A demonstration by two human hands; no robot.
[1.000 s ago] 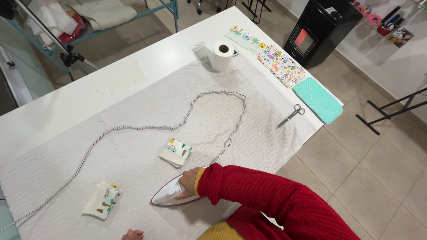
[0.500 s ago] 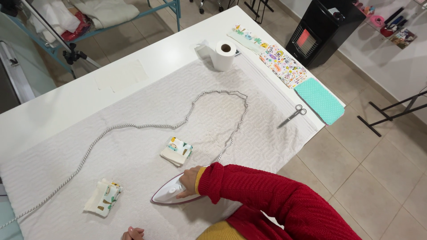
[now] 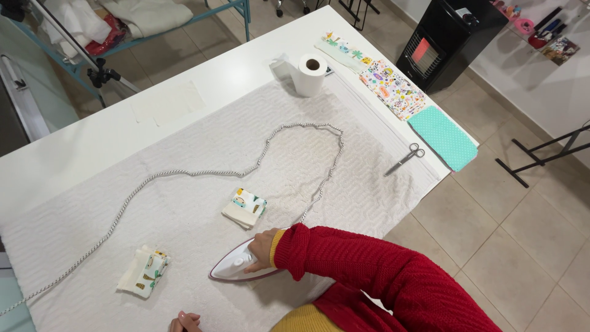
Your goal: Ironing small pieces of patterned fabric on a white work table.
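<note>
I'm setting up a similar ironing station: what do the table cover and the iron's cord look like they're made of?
The table cover looks like white quilted or textured cotton, matte, with a fine raised pattern. The iron's cord seems fabric-braided rather than bare plastic: a speckled black-and-white weave shows along it. The right hand grips the iron.

Left hand cut off by near edge; only fingertips show. Right hand hides the iron's handle. Cord exits left edge.
</note>
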